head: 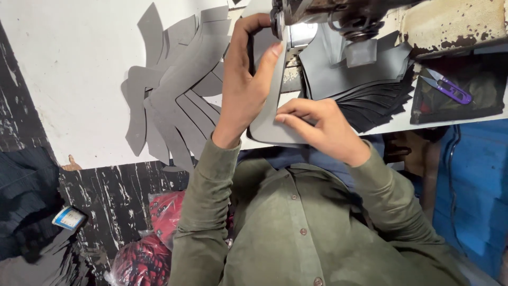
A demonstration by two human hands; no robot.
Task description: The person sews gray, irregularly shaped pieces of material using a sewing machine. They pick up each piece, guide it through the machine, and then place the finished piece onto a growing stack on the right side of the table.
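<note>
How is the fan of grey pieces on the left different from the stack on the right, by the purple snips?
The grey cut pieces are lighter, long, curved, and fanned apart; the dark stack is almost black, broader, and piled closely. Neither hand touches either. Both lie flat on the white table.

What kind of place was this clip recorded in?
Probably a small stitching workshop, perhaps for footwear or leather goods. An industrial sewing machine stands on the white worktable, with fanned grey cut-out pieces, a stack of black cut pieces and purple thread snips.
</note>
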